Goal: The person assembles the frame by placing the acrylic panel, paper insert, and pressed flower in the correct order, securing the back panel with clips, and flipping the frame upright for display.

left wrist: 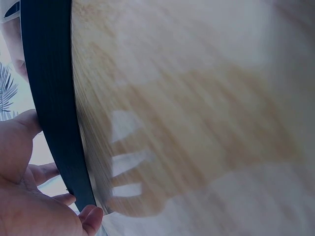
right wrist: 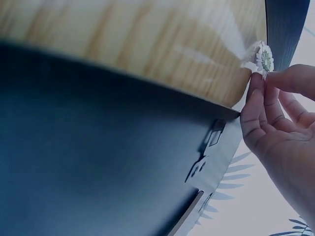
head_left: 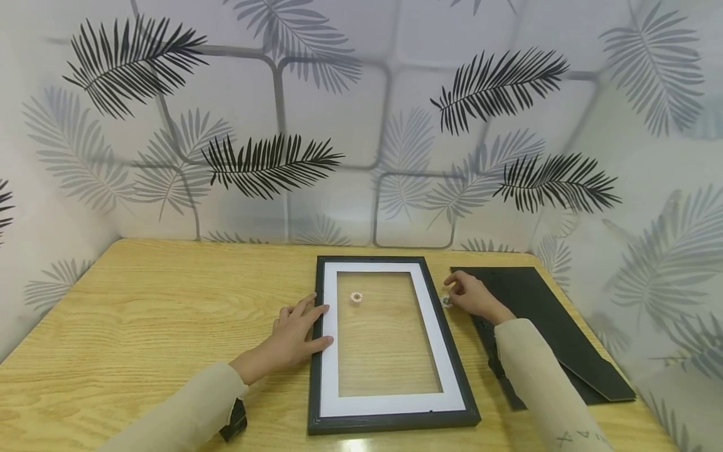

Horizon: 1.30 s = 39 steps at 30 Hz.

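A black picture frame (head_left: 395, 424) with a white mat (head_left: 390, 405) lies flat on the wooden table. My left hand (head_left: 290, 336) rests on its left side, fingertips reaching onto the mat; the left wrist view shows the fingers along the frame's dark edge (left wrist: 54, 98). A small white daisy (head_left: 356, 297) lies within the mat's opening, near the top. Just right of the frame, my right hand (head_left: 474, 298) pinches a second daisy (right wrist: 265, 58) between thumb and fingertips, its petals and greenish centre showing in the right wrist view.
The black backing board (head_left: 508, 279) lies on the right of the table, partly under my right forearm, with a metal clip (right wrist: 214, 135) on it. A wall with leaf-patterned covering (head_left: 333, 207) rises behind the wooden table (head_left: 169, 301).
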Tool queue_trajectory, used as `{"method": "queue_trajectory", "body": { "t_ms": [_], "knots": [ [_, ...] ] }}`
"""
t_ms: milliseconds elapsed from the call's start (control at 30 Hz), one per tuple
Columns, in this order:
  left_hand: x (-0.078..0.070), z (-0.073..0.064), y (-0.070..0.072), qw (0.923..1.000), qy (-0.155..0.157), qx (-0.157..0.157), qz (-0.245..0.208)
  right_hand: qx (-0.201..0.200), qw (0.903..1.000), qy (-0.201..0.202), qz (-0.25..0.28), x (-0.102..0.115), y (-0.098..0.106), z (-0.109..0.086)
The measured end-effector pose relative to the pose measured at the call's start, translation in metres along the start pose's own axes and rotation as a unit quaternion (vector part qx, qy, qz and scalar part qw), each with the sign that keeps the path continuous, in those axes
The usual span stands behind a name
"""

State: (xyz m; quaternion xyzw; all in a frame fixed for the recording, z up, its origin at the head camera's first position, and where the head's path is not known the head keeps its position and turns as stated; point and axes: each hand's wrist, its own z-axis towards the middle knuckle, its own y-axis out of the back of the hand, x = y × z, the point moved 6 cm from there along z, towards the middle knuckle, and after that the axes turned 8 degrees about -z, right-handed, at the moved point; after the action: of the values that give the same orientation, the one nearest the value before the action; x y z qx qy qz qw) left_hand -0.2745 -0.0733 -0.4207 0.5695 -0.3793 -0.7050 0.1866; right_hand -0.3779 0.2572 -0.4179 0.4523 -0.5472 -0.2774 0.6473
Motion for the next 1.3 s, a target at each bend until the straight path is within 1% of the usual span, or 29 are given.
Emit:
{"method": "queue_trajectory", "body": {
  "t_ms": [167,367,633,867,1067,1300],
  "knots": [
    [0.0,0.0,0.0,1.0,-0.003,-0.003,0.003,-0.005,0.9995,-0.023,0.023,-0.004,0.001,0.0],
    [0.0,0.0,0.0,1.0,-0.004,-0.004,0.004,-0.003,0.9986,-0.032,0.043,-0.005,0.001,0.0],
    [-0.003,-0.002,0.002,1.0,-0.008,-0.004,0.003,-0.008,0.9976,-0.04,0.055,-0.004,0.002,0.0],
    [-0.002,-0.001,0.001,0.9999,-0.008,-0.004,0.006,-0.019,0.997,-0.035,0.066,-0.005,0.008,-0.001],
    [-0.002,-0.001,0.001,1.0,-0.002,-0.003,0.009,-0.018,0.9956,-0.037,0.084,-0.001,0.016,-0.001],
    [-0.003,-0.001,0.002,0.9999,-0.005,-0.004,0.009,-0.022,0.9962,-0.014,0.083,0.009,0.025,0.0]
  ]
}}
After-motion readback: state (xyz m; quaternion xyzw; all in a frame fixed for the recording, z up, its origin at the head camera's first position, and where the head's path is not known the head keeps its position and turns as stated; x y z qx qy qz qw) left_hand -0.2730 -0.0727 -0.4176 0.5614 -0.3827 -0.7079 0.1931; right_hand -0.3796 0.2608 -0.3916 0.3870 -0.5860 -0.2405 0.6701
